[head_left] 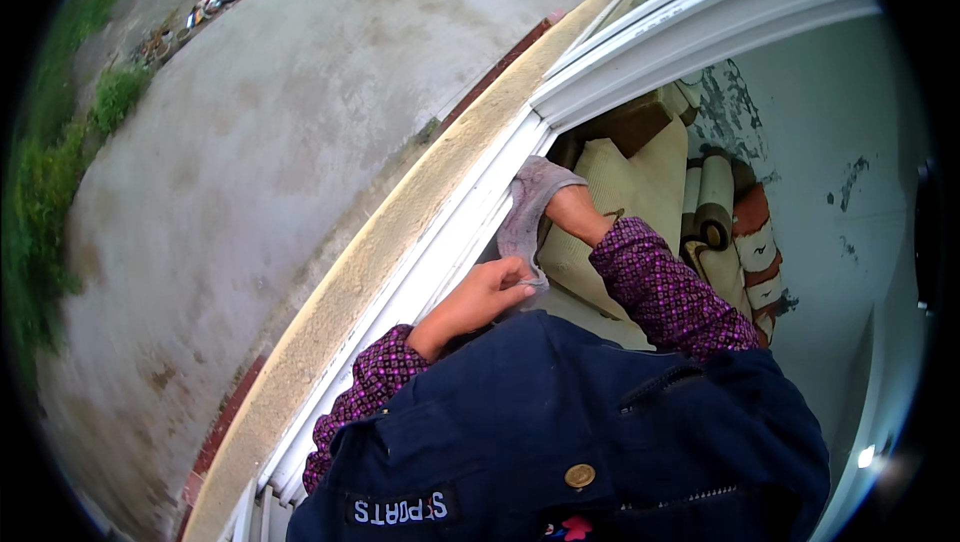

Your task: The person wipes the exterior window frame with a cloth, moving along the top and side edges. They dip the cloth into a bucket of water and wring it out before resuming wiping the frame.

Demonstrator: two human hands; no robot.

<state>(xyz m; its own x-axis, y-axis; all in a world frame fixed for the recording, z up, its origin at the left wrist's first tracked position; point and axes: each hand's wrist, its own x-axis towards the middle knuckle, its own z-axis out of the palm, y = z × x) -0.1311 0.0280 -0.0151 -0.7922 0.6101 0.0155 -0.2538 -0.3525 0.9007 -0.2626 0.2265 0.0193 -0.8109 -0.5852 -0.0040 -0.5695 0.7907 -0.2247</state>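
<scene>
A damp-looking grey cloth [520, 222] hangs over the inner edge of the white window frame [497, 182]. My left hand [487, 292] is closed on the cloth's near end, pinching it between thumb and fingers beside the frame. Farther along, my right hand [572, 208] reaches into the cloth's far end. Its fingers are covered by the fabric, so their grip is hidden. Between the two hands the cloth runs in a loose strip along the frame. Both forearms wear purple patterned sleeves [665, 287].
Left of the frame, a rough tan outer ledge [365, 227] drops to a wet concrete yard [250, 152] far below. Inside stand cream cushions [590, 252], rolled mats [714, 197] and a brown box [640, 124], by a peeling wall [840, 132]. A sliding sash [700, 32] crosses the far end.
</scene>
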